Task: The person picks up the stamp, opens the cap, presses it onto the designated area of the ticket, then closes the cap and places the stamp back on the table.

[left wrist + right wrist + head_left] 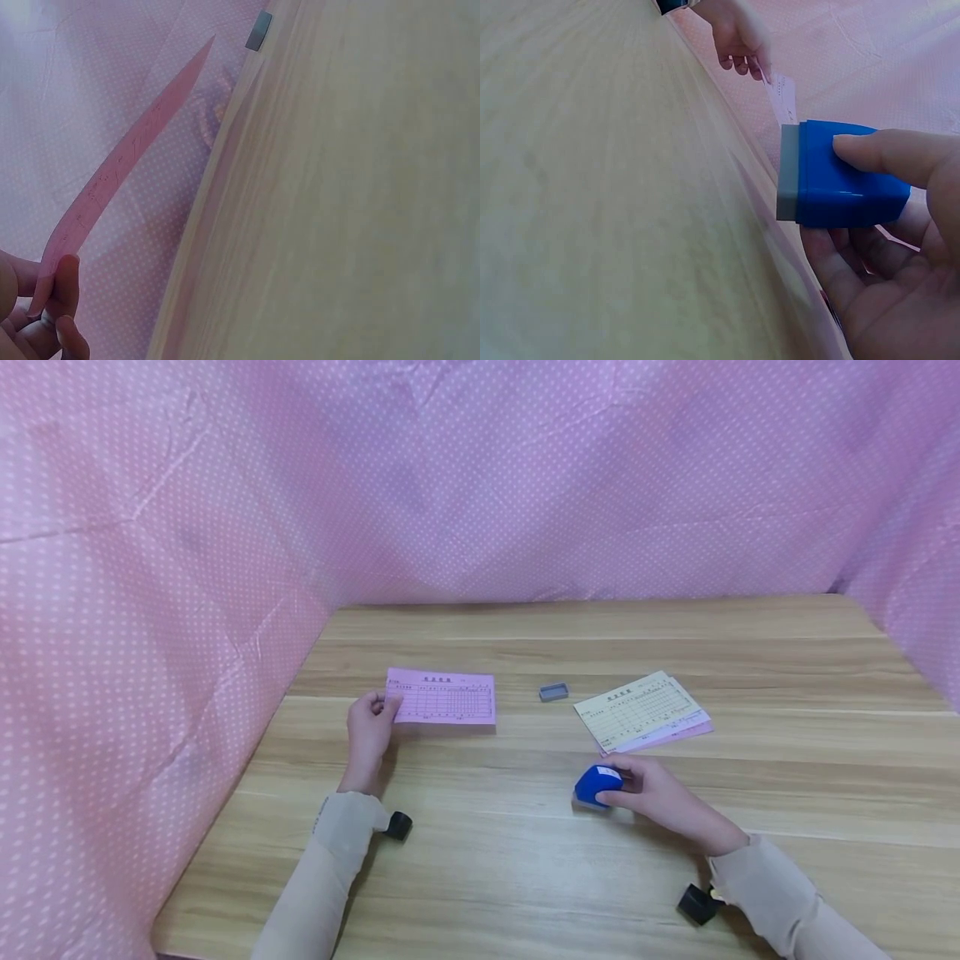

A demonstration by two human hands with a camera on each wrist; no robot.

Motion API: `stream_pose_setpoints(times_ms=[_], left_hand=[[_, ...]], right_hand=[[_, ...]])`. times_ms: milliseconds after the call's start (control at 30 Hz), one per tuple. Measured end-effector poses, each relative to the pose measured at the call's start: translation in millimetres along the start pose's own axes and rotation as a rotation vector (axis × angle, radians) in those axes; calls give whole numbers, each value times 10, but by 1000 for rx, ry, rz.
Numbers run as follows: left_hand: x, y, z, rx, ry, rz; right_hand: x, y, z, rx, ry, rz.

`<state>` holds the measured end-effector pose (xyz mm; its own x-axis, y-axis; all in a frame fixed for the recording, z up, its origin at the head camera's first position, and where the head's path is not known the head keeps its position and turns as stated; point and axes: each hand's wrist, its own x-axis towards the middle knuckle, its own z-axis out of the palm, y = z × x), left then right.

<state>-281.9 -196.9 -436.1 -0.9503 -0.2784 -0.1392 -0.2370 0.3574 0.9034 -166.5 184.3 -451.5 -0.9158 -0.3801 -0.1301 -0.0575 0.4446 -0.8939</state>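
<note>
My left hand pinches the left edge of a pink printed form, which is held up off the table in the left wrist view. At the front right, my right hand grips a blue self-inking stamp between thumb and fingers. The stamp's grey base points away from the palm in the right wrist view. A small grey stamp cap lies on the table between the forms. Just beyond the right hand is a fanned stack of forms, yellow on top, with white and pink edges showing beneath.
The wooden table spans the view, its back edge meeting a pink dotted cloth that also hangs along the left and right sides. Small black devices sit at both wrists, by the beige sleeves.
</note>
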Motion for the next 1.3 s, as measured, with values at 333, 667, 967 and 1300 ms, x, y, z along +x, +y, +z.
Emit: stream_pose_setpoints(times_ms=[333, 667, 967, 1300], left_hand=[[-94, 50, 42, -34, -20, 46], [-177, 99, 112, -25, -32, 94], [-242, 130, 188, -40, -61, 84], [-277, 127, 249, -64, -89, 87]], right_hand=[[3, 10, 0, -10, -8, -15], [4, 36, 0, -13, -5, -23], [1, 28, -3, -16, -11, -9], [-1, 21, -4, -9, -12, -11]])
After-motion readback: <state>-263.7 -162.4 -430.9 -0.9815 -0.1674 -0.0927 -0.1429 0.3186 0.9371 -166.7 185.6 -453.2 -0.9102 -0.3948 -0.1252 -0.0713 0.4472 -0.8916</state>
